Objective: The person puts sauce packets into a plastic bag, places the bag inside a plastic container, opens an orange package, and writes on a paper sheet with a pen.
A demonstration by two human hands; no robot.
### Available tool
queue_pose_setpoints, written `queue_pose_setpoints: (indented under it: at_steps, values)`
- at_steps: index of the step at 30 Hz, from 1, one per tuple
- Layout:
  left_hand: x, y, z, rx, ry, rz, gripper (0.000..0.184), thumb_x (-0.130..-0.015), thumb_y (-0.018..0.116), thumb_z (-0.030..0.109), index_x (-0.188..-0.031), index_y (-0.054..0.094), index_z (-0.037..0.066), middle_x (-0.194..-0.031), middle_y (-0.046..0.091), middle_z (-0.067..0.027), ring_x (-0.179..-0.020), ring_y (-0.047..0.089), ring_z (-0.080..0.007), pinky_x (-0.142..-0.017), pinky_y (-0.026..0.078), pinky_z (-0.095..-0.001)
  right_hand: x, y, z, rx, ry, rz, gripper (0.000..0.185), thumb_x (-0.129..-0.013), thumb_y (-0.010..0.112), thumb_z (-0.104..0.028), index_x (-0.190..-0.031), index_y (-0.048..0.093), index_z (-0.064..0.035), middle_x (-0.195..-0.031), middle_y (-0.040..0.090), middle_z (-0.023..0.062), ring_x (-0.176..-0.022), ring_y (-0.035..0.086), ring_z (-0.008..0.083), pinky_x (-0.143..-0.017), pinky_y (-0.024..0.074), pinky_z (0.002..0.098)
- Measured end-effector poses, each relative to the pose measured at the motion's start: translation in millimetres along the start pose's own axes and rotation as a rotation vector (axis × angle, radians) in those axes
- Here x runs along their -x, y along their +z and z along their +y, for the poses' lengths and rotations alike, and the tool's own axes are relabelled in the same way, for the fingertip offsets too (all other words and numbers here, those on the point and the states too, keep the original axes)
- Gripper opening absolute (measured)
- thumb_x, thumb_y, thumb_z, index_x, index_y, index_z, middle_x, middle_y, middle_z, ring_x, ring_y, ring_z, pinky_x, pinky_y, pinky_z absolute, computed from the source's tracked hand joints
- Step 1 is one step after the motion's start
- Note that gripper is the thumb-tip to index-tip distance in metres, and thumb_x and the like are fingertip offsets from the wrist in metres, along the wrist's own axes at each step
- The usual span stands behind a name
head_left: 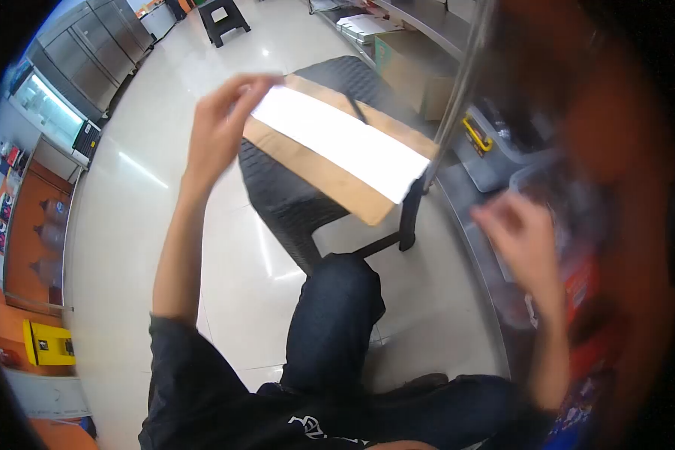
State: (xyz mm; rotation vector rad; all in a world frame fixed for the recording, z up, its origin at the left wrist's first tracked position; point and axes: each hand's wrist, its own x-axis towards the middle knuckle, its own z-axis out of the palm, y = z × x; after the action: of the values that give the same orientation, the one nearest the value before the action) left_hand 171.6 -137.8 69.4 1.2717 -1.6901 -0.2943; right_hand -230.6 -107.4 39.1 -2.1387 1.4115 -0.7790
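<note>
A long bright white sheet lies over a brown cardboard piece on a black woven-pattern stool. At the sheet's far left end is my left hand, thumb and fingers pinched together on its edge. A thin dark strip-like object rests against the far side of the sheet; its kind is unclear. My right hand is raised to the right of the stool, apart from the sheet. Its fingers look curled into a pinch, blurred, and anything between them is too small to see.
On the right, a metal shelf post rises beside the stool. Behind my right hand, a low shelf bears clear plastic containers and a yellow-and-black item. A cardboard box stands farther back. Another black stool is on the tiled floor.
</note>
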Motion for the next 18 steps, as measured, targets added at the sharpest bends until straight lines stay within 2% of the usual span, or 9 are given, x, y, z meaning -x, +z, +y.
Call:
queue_pose_setpoints:
  at_steps: [1,4,5,8,9,12,15,16,18]
  values:
    - [-29,-7,-34,-0.031,0.083,0.034,0.034,-0.101,0.056,0.029,-0.114,0.072,0.001,-0.109,0.073,-0.0094,-0.104,0.066,-0.0181,-0.094,0.049,-0.0314,-32,14,-22,-0.058,-0.077,0.04,0.024,-0.09,0.072,-0.023,-0.091,0.069,0.0016,-0.073,0.068,0.0132,-0.07,0.067,0.0169,-0.062,0.049,0.0338]
    - [-91,-11,-145,-0.237,-0.114,-0.128,0.059,-0.1,0.048,0.053,-0.128,0.067,0.005,-0.128,0.068,-0.0152,-0.124,0.06,-0.0286,-0.107,0.042,-0.0371,-128,64,-62,0.101,-0.219,0.146,0.038,-0.086,0.074,-0.034,-0.096,0.071,0.0027,-0.079,0.071,0.0177,-0.071,0.069,0.0241,-0.067,0.0515,0.0369]
    - [-100,-7,-172,-0.325,-0.182,-0.204,0.067,-0.098,0.044,0.061,-0.131,0.066,0.007,-0.132,0.065,-0.0168,-0.127,0.058,-0.0313,-0.109,0.04,-0.0386,-147,74,-77,0.096,-0.154,0.082,0.041,-0.083,0.074,-0.035,-0.094,0.072,0.0038,-0.077,0.071,0.0189,-0.07,0.069,0.0259,-0.067,0.0517,0.0379]
    - [-89,3,-137,-0.485,-0.432,-0.35,0.085,-0.092,0.036,0.076,-0.132,0.066,0.006,-0.127,0.068,-0.0201,-0.123,0.061,-0.0353,-0.108,0.042,-0.041,-186,88,-100,0.184,0.002,-0.184,0.039,-0.08,0.075,-0.03,-0.091,0.071,0.0072,-0.078,0.071,0.0195,-0.071,0.07,0.0264,-0.068,0.0538,0.0364]
    - [-85,3,-134,-0.491,-0.414,-0.353,0.088,-0.091,0.035,0.078,-0.131,0.066,0.006,-0.123,0.069,-0.021,-0.119,0.063,-0.0358,-0.106,0.044,-0.0415,-191,91,-102,0.226,0.055,-0.285,0.037,-0.079,0.075,-0.026,-0.091,0.07,0.0083,-0.079,0.072,0.0192,-0.073,0.071,0.0257,-0.069,0.0547,0.0351]
    - [-67,0,-128,-0.516,-0.353,-0.33,0.095,-0.088,0.034,0.082,-0.129,0.067,0.004,-0.109,0.072,-0.0228,-0.105,0.069,-0.0364,-0.098,0.05,-0.042,-191,89,-102,0.23,0.093,-0.307,0.034,-0.077,0.071,-0.028,-0.077,0.073,0.0064,-0.063,0.067,0.016,-0.06,0.068,0.0251,-0.063,0.0532,0.0344]
    - [-30,-6,-106,-0.547,-0.307,-0.256,0.095,-0.086,0.039,0.083,-0.122,0.07,0.001,-0.095,0.075,-0.0217,-0.09,0.074,-0.0345,-0.087,0.055,-0.0398,-170,82,-108,0.113,0.13,-0.293,0.031,-0.076,0.07,-0.026,-0.077,0.073,0.0051,-0.063,0.068,0.0115,-0.058,0.067,0.0199,-0.061,0.0527,0.0316]
    - [-17,-9,-91,-0.552,-0.319,-0.234,0.094,-0.085,0.042,0.083,-0.12,0.071,0.0,-0.091,0.075,-0.021,-0.086,0.074,-0.0338,-0.084,0.056,-0.0387,-158,77,-117,-0.036,0.156,-0.275,0.02,-0.077,0.071,-0.019,-0.08,0.07,0.0009,-0.066,0.069,0.0072,-0.06,0.068,0.0159,-0.061,0.0528,0.0283]
    - [3,-16,-73,-0.55,-0.322,-0.194,0.093,-0.083,0.046,0.083,-0.114,0.073,-0.001,-0.085,0.075,-0.0196,-0.079,0.074,-0.0324,-0.079,0.057,-0.0367,-135,75,-132,-0.339,0.147,-0.26,0.014,-0.079,0.072,-0.01,-0.082,0.062,-0.0004,-0.077,0.066,0.0082,-0.064,0.067,0.0148,-0.062,0.0554,0.0267]
